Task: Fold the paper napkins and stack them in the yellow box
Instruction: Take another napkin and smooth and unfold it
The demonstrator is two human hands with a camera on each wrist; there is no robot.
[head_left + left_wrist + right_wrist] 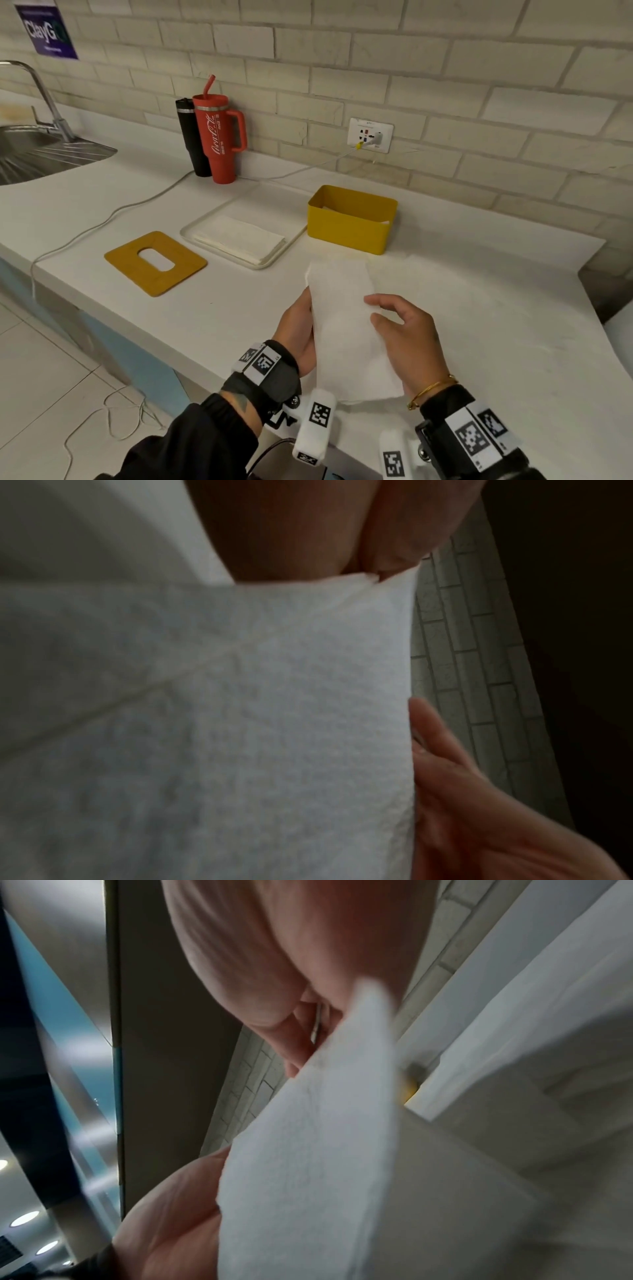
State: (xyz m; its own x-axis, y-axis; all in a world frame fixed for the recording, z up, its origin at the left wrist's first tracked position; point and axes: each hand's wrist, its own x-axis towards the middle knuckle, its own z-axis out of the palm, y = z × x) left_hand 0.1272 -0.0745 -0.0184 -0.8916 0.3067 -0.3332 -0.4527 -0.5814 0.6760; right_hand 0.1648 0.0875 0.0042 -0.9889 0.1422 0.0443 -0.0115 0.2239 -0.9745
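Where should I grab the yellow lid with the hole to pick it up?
Probably by an outer edge, coming from the front. The lid lies flat on the counter, so slip your fingertips under the near rim, or hook a finger through the oval hole.

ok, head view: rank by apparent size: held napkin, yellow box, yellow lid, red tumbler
1. held napkin, largest, though it is nearest the camera
2. yellow lid and yellow box, too alike to rank
3. red tumbler, smallest, but farthest back
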